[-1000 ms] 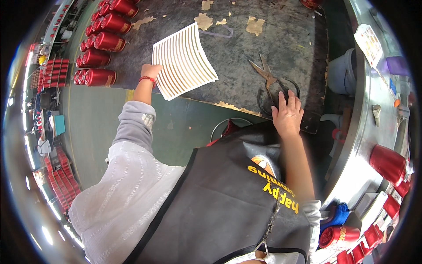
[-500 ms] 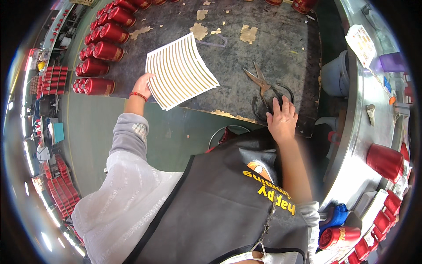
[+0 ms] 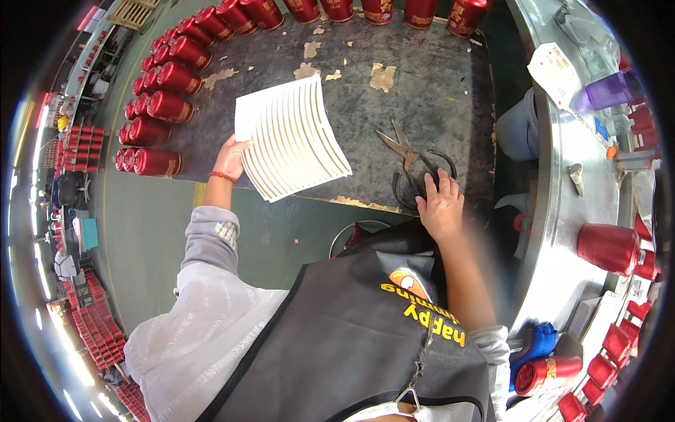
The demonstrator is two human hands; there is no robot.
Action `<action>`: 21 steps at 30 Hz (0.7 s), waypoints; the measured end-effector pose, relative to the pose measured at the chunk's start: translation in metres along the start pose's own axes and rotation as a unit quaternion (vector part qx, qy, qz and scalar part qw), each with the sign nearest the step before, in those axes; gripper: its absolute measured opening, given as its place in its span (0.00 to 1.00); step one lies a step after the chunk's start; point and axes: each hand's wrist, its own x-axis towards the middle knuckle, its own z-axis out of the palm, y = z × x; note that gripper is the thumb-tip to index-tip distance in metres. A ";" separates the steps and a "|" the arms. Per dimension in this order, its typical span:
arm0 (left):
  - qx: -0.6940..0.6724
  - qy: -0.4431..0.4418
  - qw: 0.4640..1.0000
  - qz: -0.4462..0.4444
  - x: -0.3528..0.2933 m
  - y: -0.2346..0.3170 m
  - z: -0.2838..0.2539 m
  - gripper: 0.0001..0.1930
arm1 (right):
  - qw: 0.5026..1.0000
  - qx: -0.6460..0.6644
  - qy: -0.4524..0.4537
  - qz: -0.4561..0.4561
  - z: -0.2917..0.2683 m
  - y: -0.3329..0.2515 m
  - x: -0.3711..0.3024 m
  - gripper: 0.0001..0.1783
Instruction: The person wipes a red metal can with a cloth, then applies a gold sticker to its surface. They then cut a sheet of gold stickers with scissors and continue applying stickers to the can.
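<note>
My left hand [image 3: 230,156], with a red bead bracelet at the wrist, pinches the left edge of a white sheet [image 3: 292,137] lined with narrow gold stripes. The sheet is tilted and slightly curved over the front of the dark worktable [image 3: 436,112]; whether it is several layers cannot be told. Black-handled scissors [image 3: 406,151] lie on the table to the right, blades parted and pointing away from me. Over their near handle loop rests my right hand [image 3: 443,207], open, its outstretched fingertips at the handle.
Red cans [image 3: 169,107] line the table's left and far edges. A grey bucket [image 3: 519,126] stands right of the table, beside a metal bench [image 3: 562,183] carrying a printed paper [image 3: 554,74], a purple container [image 3: 609,91] and a large red can [image 3: 608,248]. Bare patches mark the tabletop.
The whole view has shifted, bringing more of the far row of cans into sight. The striped sheet has moved a little to the right over the table; my right hand stays at the scissors' handle.
</note>
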 end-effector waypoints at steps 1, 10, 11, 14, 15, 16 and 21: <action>-0.021 -0.015 1.000 0.004 -0.006 0.005 0.007 0.20 | 1.000 0.007 0.000 0.006 -0.001 0.000 -0.001 0.33; -0.091 -0.263 0.960 -0.010 -0.011 0.042 0.074 0.26 | 0.789 0.612 0.038 -0.028 -0.096 -0.018 0.064 0.37; -0.086 -0.279 0.956 -0.018 -0.008 0.043 0.084 0.28 | 0.752 0.658 -0.002 -0.033 -0.117 -0.023 0.075 0.45; -0.070 -0.323 0.943 -0.030 -0.007 0.048 0.137 0.31 | 0.669 0.741 -0.040 -0.038 -0.135 -0.026 0.093 0.52; -0.061 -0.351 0.934 -0.035 -0.002 0.049 0.144 0.30 | 0.640 0.760 -0.107 -0.034 -0.133 -0.022 0.095 0.58; -0.063 -0.362 0.929 -0.043 0.002 0.049 0.152 0.30 | 0.637 0.754 -0.158 -0.028 -0.127 -0.016 0.093 0.57; -0.064 -0.400 0.912 -0.067 0.016 0.041 0.182 0.32 | 0.615 0.760 -0.213 -0.002 -0.123 0.000 0.049 0.14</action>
